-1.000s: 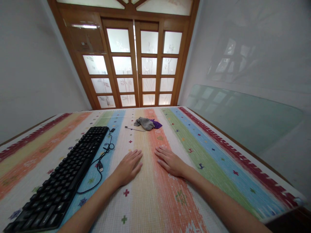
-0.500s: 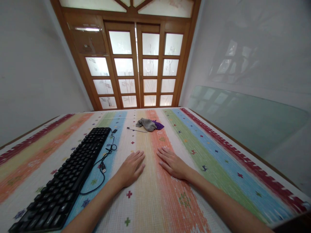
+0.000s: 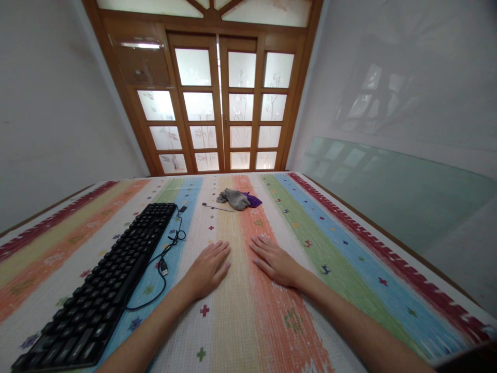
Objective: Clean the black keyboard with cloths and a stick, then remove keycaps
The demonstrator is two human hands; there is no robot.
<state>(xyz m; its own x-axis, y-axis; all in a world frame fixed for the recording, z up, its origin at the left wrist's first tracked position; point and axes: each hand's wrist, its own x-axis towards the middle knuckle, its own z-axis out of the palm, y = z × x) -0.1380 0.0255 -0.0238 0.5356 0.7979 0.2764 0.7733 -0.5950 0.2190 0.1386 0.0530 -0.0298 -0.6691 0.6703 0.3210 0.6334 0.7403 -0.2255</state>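
Head view: left hand (image 3: 209,269) and right hand (image 3: 277,263) lie flat, empty, lower centre; keyboard (image 3: 104,284), lower left, looks stiff, best gripped by edges.

Black keyboard (image 3: 104,282) slants at lower left, cable (image 3: 163,267) curled alongside; crumpled grey cloth (image 3: 235,199), thin stick (image 3: 218,208) at centre.

Left hand (image 3: 209,267), right hand (image 3: 275,262) palms down, apart; forearms (image 3: 155,324) angled inward.

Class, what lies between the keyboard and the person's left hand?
In the head view, a black cable with a USB plug lies between the keyboard and the left hand.
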